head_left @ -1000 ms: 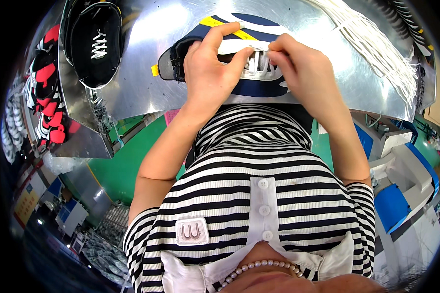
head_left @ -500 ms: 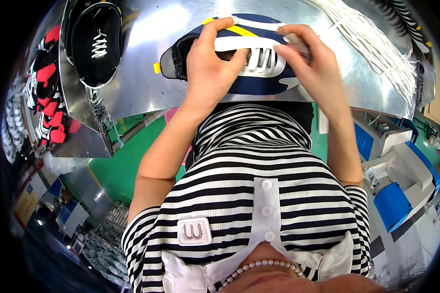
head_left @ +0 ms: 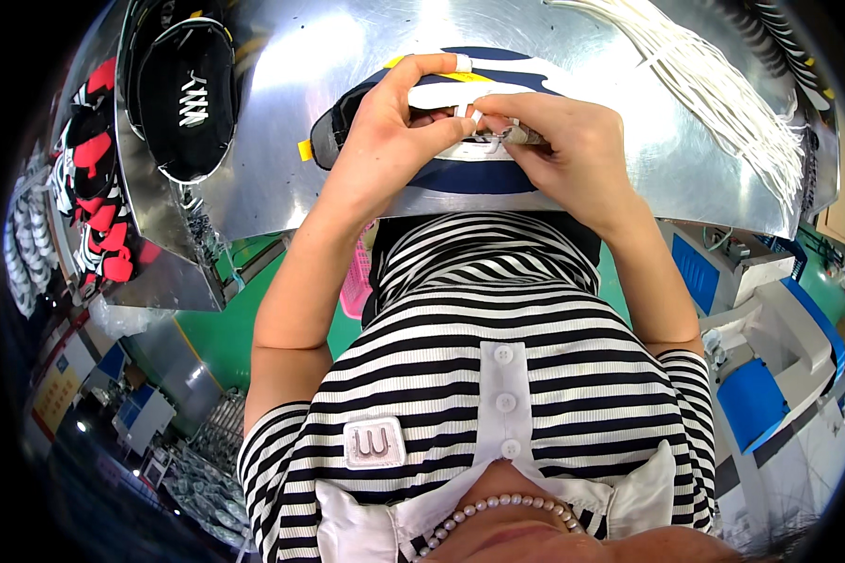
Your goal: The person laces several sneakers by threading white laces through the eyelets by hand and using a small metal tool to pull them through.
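Note:
A navy and white shoe upper [head_left: 474, 176] with a yellow stripe lies on the metal table in front of me. My left hand [head_left: 385, 136] is closed around its left part, thumb by the lacing opening and index finger over the far side. White tape wraps the index fingertip. Fingertips of my right hand [head_left: 573, 141] pinch a white shoelace [head_left: 477, 117] at the eyelets, touching the left thumb. A greyish wrapped piece [head_left: 524, 134] shows at the right fingers; whether it is tape or a tool I cannot tell. The fingers hide most of the lacing.
A bundle of white laces [head_left: 714, 94] spreads over the table [head_left: 319, 113] at right. At left lies a black upper [head_left: 186, 103] with white lacing, and beyond it hang red and black pieces [head_left: 99, 183]. Below the table edge shows a pink basket [head_left: 357, 277].
My right hand has moved left from the toe end to the eyelets, beside my left thumb. The left hand keeps its hold, and the shoe upper has shifted slightly nearer.

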